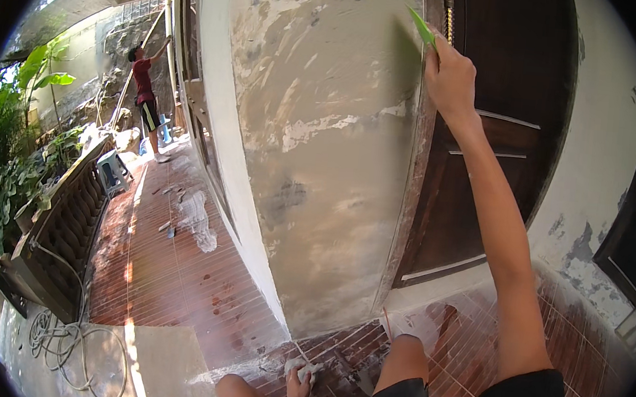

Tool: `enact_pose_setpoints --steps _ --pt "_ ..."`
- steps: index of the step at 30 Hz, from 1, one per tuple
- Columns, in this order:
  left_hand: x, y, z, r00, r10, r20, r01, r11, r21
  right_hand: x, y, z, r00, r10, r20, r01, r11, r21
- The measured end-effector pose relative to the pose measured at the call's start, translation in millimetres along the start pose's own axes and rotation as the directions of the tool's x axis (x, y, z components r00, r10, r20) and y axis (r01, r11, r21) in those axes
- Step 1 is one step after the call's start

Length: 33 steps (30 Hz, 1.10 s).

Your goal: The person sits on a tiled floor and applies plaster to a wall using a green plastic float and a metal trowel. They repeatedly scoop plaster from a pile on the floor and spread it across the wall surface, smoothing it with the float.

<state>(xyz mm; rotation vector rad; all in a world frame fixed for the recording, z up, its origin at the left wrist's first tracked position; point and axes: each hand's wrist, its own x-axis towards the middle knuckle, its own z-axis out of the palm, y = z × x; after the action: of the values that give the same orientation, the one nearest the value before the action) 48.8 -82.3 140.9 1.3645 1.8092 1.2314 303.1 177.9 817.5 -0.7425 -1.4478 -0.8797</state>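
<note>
My right hand [451,83] is raised high, gripping a thin green plastic scraper [420,26]. The scraper's blade is close to the patchy plastered wall [328,169], near the door frame; I cannot tell whether it touches. Fresh-looking beige filler with paler streaks covers much of this wall. Low down, between my knees, my left hand [298,389] is closed around a greyish-white lump [303,368] that looks like putty or a crumpled rag. Part of that hand's grip is hidden from view.
A dark wooden door [492,139] stands right of the wall. Tools [353,372] lie on the red tiled floor near my knees. To the left are a plastic sheet [197,221], a stool [114,173], a coiled hose [81,352], a balustrade [62,227] and another person [144,82] reaching up.
</note>
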Motion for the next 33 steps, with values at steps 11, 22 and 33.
enact_pose_setpoints --steps 11,22,33 --pt "8.3 -12.8 21.7 0.999 0.049 0.024 -0.049 0.999 0.01 -94.0 -95.7 26.9 0.963 -0.191 0.192 0.163 0.975 0.15" --pt "6.0 -18.5 27.9 0.993 0.076 0.088 -0.076 0.997 0.001 -84.9 -51.7 11.2 0.923 0.125 0.364 -0.113 0.992 -0.055" --pt "1.8 -10.1 31.6 0.992 0.006 0.129 -0.006 1.0 0.005 -75.1 -28.1 -14.6 0.991 0.095 0.091 -0.111 0.976 0.188"
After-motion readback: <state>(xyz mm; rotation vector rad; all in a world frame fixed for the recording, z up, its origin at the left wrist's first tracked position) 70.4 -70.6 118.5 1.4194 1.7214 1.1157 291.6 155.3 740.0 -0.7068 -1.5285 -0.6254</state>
